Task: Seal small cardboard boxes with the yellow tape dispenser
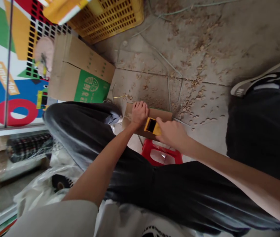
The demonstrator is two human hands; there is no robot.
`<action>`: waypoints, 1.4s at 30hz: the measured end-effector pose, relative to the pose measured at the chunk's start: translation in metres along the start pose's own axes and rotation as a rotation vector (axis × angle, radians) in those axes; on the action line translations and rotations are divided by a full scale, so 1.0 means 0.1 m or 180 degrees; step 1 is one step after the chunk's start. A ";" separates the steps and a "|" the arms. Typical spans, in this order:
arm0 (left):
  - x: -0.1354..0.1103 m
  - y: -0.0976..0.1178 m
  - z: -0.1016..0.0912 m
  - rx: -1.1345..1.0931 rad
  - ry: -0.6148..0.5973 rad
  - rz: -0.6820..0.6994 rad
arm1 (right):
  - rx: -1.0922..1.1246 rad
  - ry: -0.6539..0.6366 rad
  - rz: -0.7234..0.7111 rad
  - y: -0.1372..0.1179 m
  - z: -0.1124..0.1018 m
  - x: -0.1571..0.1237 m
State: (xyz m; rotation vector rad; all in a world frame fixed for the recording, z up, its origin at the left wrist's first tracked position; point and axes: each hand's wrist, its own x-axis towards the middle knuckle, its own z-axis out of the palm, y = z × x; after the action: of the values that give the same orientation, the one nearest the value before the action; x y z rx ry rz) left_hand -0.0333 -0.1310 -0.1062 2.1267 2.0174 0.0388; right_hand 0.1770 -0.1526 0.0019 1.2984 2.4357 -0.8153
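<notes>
A flat piece of brown cardboard (pixel 161 115) lies low between my legs. My left hand (pixel 139 112) grips its left part, fingers curled together at the far edge. In my right hand (pixel 172 132) is a small yellow handheld tool (pixel 152 126) with a black panel on its face; its exact kind does not show. The tool sits over the cardboard, just right of my left hand, and my right fingers are wrapped round it. Partly under the cardboard's near side is a red plastic stool (pixel 151 154). A thin rod (pixel 182 122) sticks out at the cardboard's right end.
A cardboard box with a green print (pixel 90 85) stands at the left, beside a yellow plastic crate (pixel 115 19). Wood chips (pixel 194 95) and a thin cord (pixel 161 56) are scattered over the tiled floor (pixel 135 77). A colourful printed panel (pixel 19 79) borders the left side.
</notes>
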 end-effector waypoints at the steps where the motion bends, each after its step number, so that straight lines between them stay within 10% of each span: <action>1: -0.01 0.01 -0.01 -0.0042 0.0012 -0.0003 | -0.0047 -0.0096 0.0019 0.12 0.02 -0.07; 7: -0.05 0.06 -0.07 -0.0093 0.0048 0.0021 | 0.0008 -0.0182 0.0118 0.73 0.22 -0.39; 15: -0.09 0.22 -0.15 0.0394 -0.0516 0.1197 | -0.0015 0.0131 0.0110 0.74 0.48 -0.36; 22: -0.15 0.83 0.06 0.0222 0.0545 -0.0610 | 0.0095 0.0139 0.0092 0.69 0.51 -0.41; 30: -0.06 0.90 0.13 0.0012 0.0160 0.0487 | 0.0525 -0.0005 0.0106 0.82 0.67 -0.21; 42: -0.01 0.83 0.20 0.0072 0.0168 0.0519 | 0.0810 -0.0012 0.0019 1.11 0.75 -0.44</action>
State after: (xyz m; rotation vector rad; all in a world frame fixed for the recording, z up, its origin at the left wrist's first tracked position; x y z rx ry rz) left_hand 0.0518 -0.1376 -0.1115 2.3229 1.8756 0.0985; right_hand 0.2907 -0.1773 -0.0772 1.3856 2.3835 -1.1556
